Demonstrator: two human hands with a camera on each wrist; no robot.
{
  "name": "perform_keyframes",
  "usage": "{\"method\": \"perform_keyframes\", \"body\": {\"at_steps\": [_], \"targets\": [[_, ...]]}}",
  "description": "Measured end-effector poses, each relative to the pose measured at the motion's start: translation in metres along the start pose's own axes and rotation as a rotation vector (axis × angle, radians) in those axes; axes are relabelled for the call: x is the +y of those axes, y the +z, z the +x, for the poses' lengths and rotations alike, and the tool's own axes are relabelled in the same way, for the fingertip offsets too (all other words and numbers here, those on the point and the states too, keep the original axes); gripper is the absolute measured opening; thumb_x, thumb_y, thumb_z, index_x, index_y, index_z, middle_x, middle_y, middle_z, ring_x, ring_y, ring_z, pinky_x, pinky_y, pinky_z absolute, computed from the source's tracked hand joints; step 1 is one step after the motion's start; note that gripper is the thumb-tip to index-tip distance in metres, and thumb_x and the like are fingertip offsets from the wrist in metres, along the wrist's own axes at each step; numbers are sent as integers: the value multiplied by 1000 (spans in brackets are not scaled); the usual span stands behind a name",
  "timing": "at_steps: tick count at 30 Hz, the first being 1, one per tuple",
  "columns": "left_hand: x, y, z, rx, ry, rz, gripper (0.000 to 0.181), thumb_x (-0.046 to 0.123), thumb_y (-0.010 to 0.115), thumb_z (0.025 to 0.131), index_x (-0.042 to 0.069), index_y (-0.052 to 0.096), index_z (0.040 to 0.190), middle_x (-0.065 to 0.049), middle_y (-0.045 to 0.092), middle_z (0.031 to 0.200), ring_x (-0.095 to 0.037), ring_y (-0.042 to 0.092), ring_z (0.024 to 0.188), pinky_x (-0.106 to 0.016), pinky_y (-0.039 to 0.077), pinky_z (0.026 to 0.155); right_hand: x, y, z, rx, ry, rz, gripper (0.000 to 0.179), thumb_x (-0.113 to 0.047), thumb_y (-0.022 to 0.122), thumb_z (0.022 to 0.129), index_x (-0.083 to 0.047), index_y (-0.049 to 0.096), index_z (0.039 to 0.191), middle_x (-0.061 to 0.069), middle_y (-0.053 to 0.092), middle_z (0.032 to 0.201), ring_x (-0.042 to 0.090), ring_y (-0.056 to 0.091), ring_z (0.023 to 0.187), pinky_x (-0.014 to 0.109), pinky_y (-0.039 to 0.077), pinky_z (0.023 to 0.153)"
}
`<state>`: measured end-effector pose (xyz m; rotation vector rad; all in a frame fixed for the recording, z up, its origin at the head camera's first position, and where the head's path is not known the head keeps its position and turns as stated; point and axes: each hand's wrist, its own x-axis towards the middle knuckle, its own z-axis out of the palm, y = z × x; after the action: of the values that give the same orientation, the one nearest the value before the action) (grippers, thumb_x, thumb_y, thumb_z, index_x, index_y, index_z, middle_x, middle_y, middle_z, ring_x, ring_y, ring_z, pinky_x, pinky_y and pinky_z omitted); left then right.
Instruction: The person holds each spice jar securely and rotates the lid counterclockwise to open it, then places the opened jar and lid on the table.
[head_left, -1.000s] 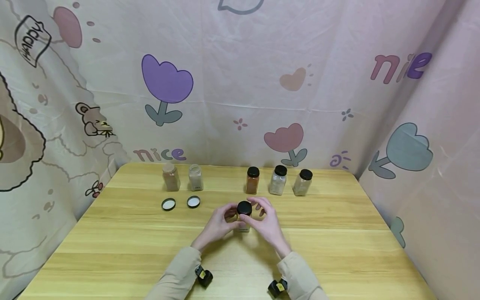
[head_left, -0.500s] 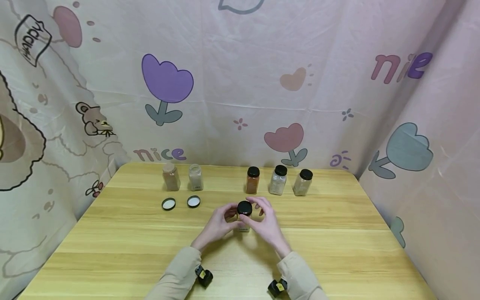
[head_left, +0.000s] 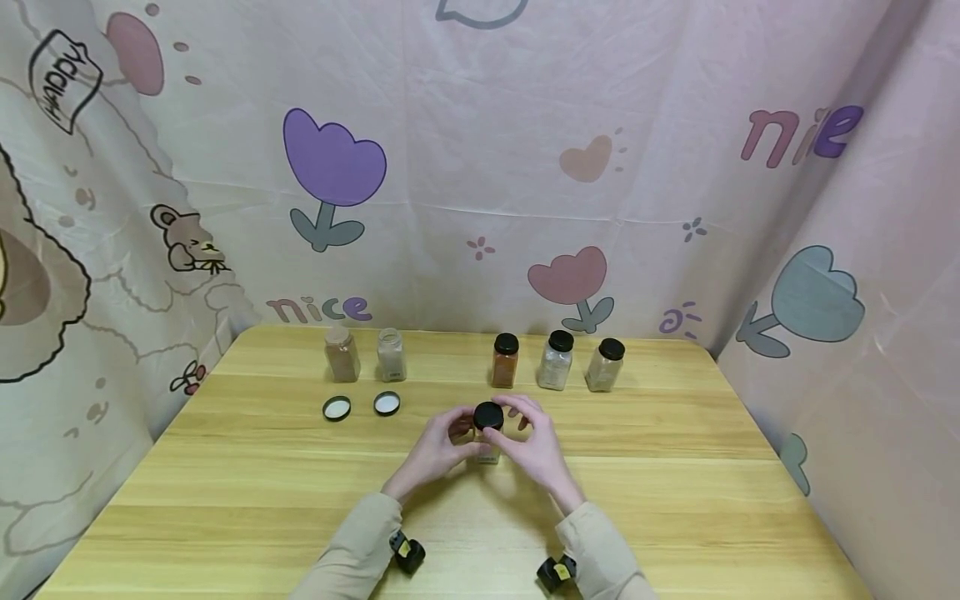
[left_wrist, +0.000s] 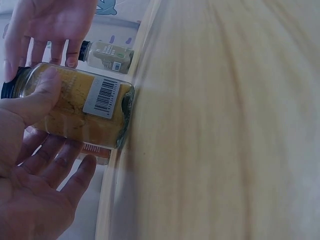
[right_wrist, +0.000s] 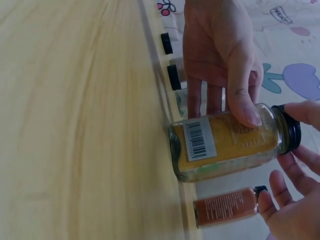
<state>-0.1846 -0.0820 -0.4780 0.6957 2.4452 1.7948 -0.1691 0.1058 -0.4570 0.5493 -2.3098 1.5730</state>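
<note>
A square glass jar of yellow-brown powder stands upright on the table between both hands, with a barcode label low on one side. My left hand grips the jar's body, its thumb pressed against the glass. On top is a black screw lid, seated on the jar's neck. My right hand pinches this lid, thumb at the near side and fingertips around the far side, as the right wrist view also shows.
At the back right stand three black-lidded jars, one of them holding reddish powder. Two lidless jars, a brown one and a pale one, stand at the back left. Before them lie two upturned lids. A printed curtain hangs behind the table.
The right thumb has shifted slightly to the right along the lid's edge. The jar and the left hand stay in place.
</note>
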Motion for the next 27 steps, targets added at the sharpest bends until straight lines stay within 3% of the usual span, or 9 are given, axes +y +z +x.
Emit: {"method": "perform_keyframes", "body": {"at_steps": [9,15,21,27], "targets": [[1,0,-1,0,-2,-2,50,12,82,84,-5,61,126,-24,69,122,-38,66,115,-49,54,105,-1,2,1,8,27,1,50,-14,85,80,-13,67,127,12,66,113,28,53,99,39,46,79],[0,0,-1,11,-26,-4,51,13,82,84,-5,61,126,-24,69,122,-38,66,116,-46,55,105,-5,5,2,52,23,-7,46,-15,87,78,-11,71,120,11,68,113,33,54,98,39,47,79],[-1,0,-1,-25,-5,-51,52,8,79,85,-10,57,128,-29,66,125,-41,64,119,-40,54,105,-3,9,2,76,2,-36,42,-14,88,76,-8,73,115,10,70,112,33,54,95,35,46,77],[-3,0,-1,-34,-5,-68,50,5,78,86,-10,57,128,-29,65,127,-42,63,121,-41,53,107,-1,6,1,41,-16,-27,41,-13,85,80,-5,72,118,11,69,116,33,56,97,36,48,78]]}}
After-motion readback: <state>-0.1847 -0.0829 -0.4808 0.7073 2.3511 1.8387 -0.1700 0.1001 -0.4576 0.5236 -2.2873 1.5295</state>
